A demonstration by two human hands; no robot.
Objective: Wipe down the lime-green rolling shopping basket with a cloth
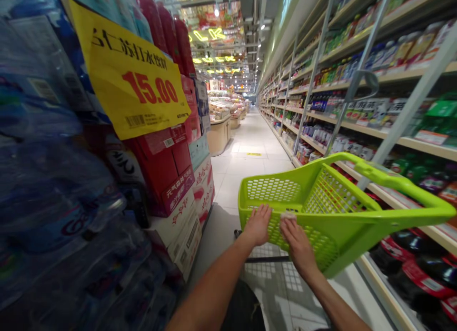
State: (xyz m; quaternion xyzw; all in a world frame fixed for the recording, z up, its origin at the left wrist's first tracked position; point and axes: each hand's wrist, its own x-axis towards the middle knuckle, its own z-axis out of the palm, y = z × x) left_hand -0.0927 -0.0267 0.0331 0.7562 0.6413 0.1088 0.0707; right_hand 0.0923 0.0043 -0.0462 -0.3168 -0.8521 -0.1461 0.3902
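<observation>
A lime-green plastic shopping basket [321,197] sits on a cart in front of me, tilted, with nothing visible inside. My left hand [257,225] grips the basket's near rim, fingers curled over the edge. My right hand [298,243] holds the same rim just to the right, fingers wrapped over it too. A dark metal cart frame [266,259] shows beneath the basket.
Stacked red and white drink cartons [178,178] and wrapped bottle packs with a yellow 15.00 price sign [135,88] crowd the left. Shelves of bottled drinks [357,107] line the right. A tiled aisle [250,150] runs straight ahead toward display counters [219,131].
</observation>
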